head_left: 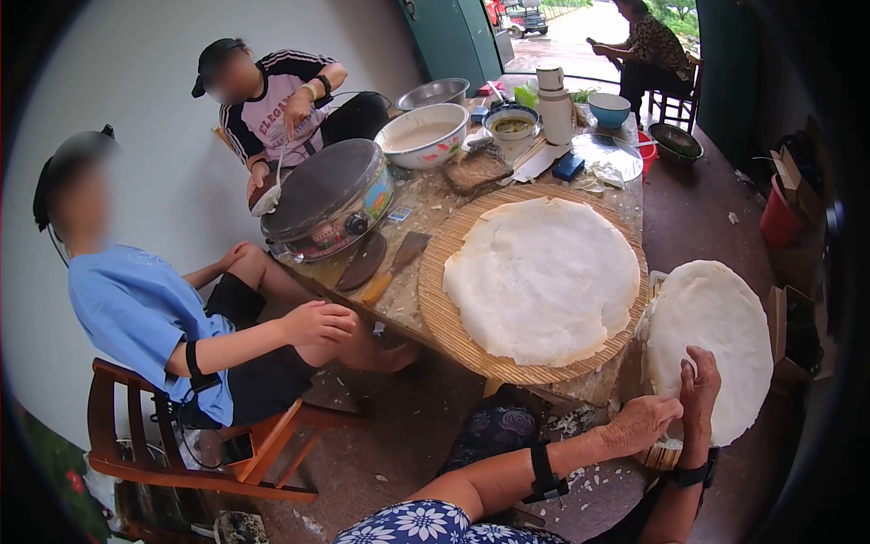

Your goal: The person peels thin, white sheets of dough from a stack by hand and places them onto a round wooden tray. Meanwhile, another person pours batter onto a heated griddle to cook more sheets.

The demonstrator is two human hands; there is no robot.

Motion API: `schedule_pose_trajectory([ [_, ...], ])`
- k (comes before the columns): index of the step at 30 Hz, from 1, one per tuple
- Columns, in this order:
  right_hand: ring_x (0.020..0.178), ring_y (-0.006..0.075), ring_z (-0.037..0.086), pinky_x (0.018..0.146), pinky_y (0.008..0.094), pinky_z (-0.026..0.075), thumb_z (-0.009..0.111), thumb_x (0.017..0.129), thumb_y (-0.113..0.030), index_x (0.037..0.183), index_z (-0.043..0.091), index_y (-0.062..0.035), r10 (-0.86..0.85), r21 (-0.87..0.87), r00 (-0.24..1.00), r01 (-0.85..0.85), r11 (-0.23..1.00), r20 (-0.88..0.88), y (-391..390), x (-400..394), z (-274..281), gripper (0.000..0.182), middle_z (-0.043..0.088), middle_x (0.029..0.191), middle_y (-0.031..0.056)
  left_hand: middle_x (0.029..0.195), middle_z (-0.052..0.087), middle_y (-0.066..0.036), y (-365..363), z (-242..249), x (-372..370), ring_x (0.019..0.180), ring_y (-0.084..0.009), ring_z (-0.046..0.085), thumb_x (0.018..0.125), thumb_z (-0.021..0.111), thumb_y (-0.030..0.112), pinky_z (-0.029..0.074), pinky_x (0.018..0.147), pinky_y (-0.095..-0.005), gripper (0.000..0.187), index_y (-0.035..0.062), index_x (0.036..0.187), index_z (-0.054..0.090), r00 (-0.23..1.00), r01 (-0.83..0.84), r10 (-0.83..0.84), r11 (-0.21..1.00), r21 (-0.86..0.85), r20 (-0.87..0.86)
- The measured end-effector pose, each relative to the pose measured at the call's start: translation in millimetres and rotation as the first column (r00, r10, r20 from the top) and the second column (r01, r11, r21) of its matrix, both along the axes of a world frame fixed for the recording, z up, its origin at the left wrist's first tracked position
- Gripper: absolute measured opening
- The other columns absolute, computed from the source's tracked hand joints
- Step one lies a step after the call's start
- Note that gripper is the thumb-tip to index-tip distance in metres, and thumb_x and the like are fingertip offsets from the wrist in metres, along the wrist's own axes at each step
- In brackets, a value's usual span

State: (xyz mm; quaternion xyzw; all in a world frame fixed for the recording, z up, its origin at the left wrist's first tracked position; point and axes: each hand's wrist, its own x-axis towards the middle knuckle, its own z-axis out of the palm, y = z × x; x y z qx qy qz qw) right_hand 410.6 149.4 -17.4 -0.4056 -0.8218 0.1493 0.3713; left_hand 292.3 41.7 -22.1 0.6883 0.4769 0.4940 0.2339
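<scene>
Head view: a woven tray (430,281) sits on the surface (399,305) and bears one broad pale flatbread (544,281). Right of the woven tray, a round flatbread stack (711,317) lies at the wearer's hands. Left hand (645,424) and right hand (700,388) are at its near edge, fingers bent; whether either grip is apart or clamped cannot be told. Beyond the woven tray, to the left, a floral-patterned bowl (439,152) contains pale, smooth batter; directly beyond, a smaller bowl (513,138) contains greenish liquid with bits. The contents of the blue bowl (609,114), beyond and right, are indistinct.
</scene>
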Motion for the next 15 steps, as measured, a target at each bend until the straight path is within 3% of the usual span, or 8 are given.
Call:
schedule_pose_trajectory([
  [15,0.092,0.0318,0.06,0.081,0.0349,0.048,0.058,0.078,0.005,0.101,0.06,0.0014,-0.001,-0.03,1.0,0.001,1.0,-0.016,-3.0,7.5,3.1,0.023,0.061,0.098,0.0163,0.077,0.056,-0.014,-0.8,1.7,-0.2,0.077,-0.0341,0.06,0.085,0.051,0.004,0.049,0.066,-0.0409,0.005,0.0037,0.089,0.053,1.0,0.003,-0.003,1.0,0.015,0.008],
])
